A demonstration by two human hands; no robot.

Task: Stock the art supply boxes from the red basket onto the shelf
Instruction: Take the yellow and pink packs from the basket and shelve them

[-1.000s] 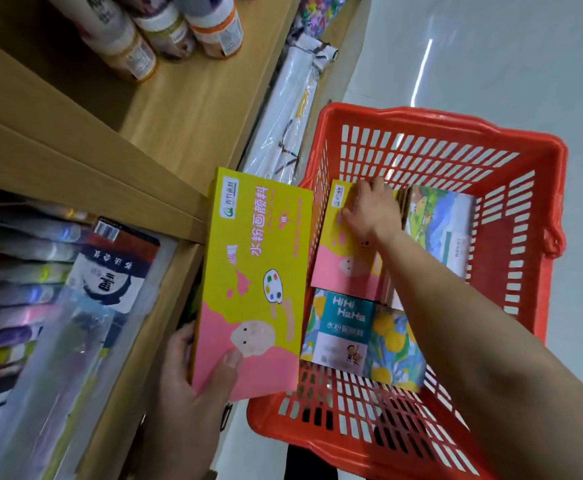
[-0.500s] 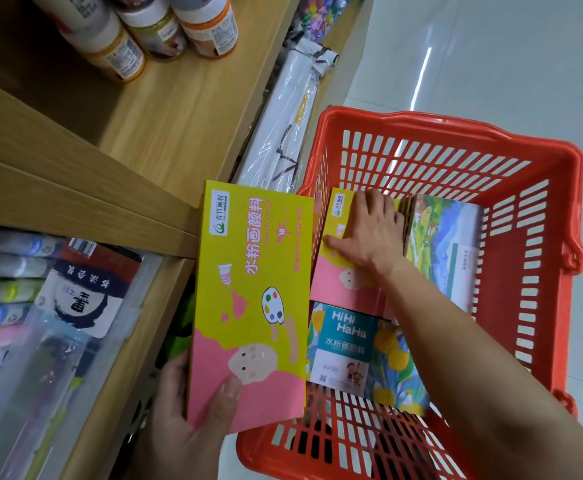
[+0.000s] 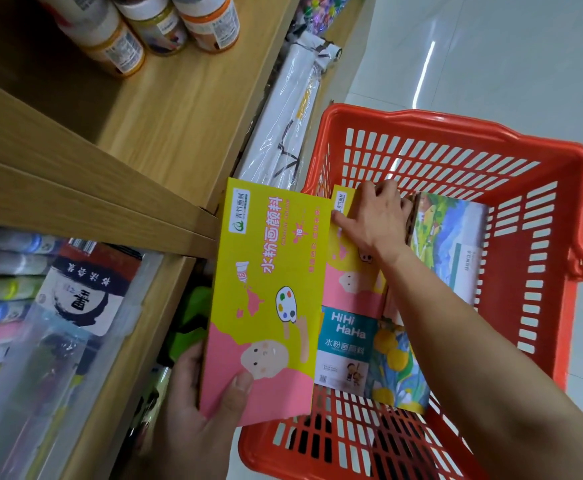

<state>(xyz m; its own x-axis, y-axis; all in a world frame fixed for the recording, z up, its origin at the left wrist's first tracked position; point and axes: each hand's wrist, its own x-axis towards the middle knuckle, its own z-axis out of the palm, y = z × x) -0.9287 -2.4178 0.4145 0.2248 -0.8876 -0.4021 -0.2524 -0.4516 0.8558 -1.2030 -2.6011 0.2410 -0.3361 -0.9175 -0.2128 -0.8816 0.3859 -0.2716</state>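
Holding a yellow-and-pink paint box (image 3: 266,299) by its lower edge, the left hand (image 3: 200,407) has its thumb pressed flat on the pink front and the other fingers wrapped behind, out of sight. The box stands on end between the wooden shelf (image 3: 165,109) and the red basket (image 3: 532,258), overlapping the basket's near left wall. Inside the basket, the right hand (image 3: 373,216) lies on a second yellow-and-pink box (image 3: 356,271), thumb stretched to its left edge and fingers curled over its top edge. Below that box leans a teal "HiHi HaHa" box (image 3: 345,351) with a lemon pattern, and to the right a landscape-printed box (image 3: 453,244) stands against the other boxes. On the upper shelf sit paint jars (image 3: 165,22) with orange and yellow labels. The lower shelf holds a clear plastic bin (image 3: 51,358) with paint tubes and a calligraphy-labelled pack.
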